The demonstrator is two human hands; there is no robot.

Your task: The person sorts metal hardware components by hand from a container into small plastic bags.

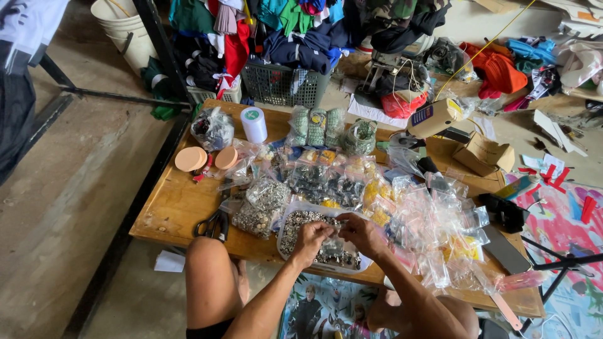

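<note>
Two bare hands meet over a low wooden table (169,207), seen from above by the person sitting at its near edge with knees up against it. The table takes up most of the view and is crowded with small clear plastic bags (433,220), many empty on the right side, others filled with dark, silver or yellow bits toward the middle. Behind the table, a heap of coloured clothes (295,31) hangs over a grey plastic basket (276,85), and a pale bucket (125,28) stands on the concrete floor to the far left. A cardboard box (483,154) sits at the far right of the table, with a cream-coloured tool (436,117) just beyond it.

Directly in front of the person lies a white tray (286,220) full of small silvery metal pieces (298,223). The left hand (311,242) and right hand (361,233) hover over this tray, fingertips drawn together and almost touching each other, pinching something tiny between them; what it is cannot be made out.

Left of the tray rests a bag of metal studs (251,220), and beside that a pair of black-handled scissors (213,225) near the table edge. Farther back on the left stand a white roll of tape (254,123) and two round peach-coloured lids (190,159)
</note>
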